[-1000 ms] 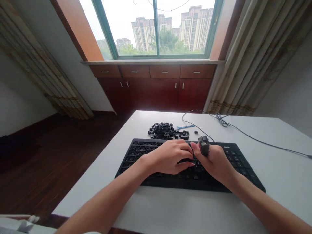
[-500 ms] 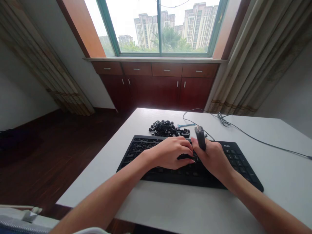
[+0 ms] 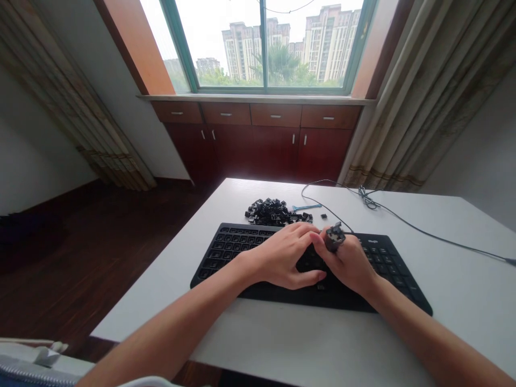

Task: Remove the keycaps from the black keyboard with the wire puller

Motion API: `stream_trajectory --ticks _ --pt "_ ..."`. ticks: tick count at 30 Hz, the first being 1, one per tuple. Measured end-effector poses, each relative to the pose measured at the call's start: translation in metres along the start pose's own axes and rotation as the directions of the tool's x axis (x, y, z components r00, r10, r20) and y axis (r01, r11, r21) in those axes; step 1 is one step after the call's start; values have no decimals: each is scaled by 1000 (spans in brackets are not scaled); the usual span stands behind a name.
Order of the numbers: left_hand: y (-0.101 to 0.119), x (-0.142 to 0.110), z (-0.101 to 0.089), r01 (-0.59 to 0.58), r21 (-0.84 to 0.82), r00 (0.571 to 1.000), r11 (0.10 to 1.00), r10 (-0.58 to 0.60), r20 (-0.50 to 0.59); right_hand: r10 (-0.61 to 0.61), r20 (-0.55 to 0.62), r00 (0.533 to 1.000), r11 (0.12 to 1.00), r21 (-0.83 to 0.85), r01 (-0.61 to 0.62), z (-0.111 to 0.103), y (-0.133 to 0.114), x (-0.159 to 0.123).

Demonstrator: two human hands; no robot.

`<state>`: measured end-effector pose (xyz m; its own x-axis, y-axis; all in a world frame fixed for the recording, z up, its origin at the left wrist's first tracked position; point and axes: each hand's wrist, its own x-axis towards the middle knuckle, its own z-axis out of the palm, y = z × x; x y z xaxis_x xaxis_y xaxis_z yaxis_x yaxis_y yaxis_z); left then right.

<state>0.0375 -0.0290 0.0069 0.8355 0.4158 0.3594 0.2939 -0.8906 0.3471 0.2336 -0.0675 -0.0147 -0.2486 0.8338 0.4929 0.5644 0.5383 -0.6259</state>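
A black keyboard lies on the white table, its left part showing bare key sockets and its right part still bearing keys. My left hand rests over the middle of it, palm down. Thumb and forefinger are spread apart there, with nothing visible between them. Against its fingertips, my right hand is closed round a dark-handled tool. The upper end of the handle points up toward me; its lower end is hidden behind the hand. Beyond the keyboard's back edge sits a heap of loose black keycaps.
A thin blue tool lies right of the heap, near a single keycap. The keyboard's cable runs across the white table, with a bundled knot. A cabinet stands under the window.
The handle in my right hand has tipped so its end faces me more. My left thumb and forefinger have spread wider. The lone keycap behind the keyboard is now uncovered.
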Motion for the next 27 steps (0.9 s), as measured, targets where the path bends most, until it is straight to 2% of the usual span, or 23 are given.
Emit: stream_trajectory --ticks 2,6,10,15,19,21,24,27 --pt "7 1 10 7 -22 1000 1000 -7 0 39 -31 999 999 15 -38 0 -2 -1" --pt "18 4 29 101 1 994 995 -101 -42 92 -53 994 994 57 -89 2 -4 0" --pt "22 3 37 112 63 993 992 -109 -42 110 -64 992 992 68 -105 3 -2 0" --pt "24 1 39 118 76 993 990 -116 -25 121 -93 988 991 69 -115 4 -4 1" --pt "26 2 42 167 47 986 985 -166 -23 231 -275 933 968 157 -194 5 -8 1" --pt "26 3 42 172 23 984 985 -172 -36 249 -282 927 964 159 -211 5 -10 3" --pt "24 4 36 155 -5 987 988 -155 -45 250 -255 934 963 161 -215 3 -11 6" --pt "16 4 23 123 -12 992 992 -124 -23 351 -301 887 921 280 -270 0 -11 7"
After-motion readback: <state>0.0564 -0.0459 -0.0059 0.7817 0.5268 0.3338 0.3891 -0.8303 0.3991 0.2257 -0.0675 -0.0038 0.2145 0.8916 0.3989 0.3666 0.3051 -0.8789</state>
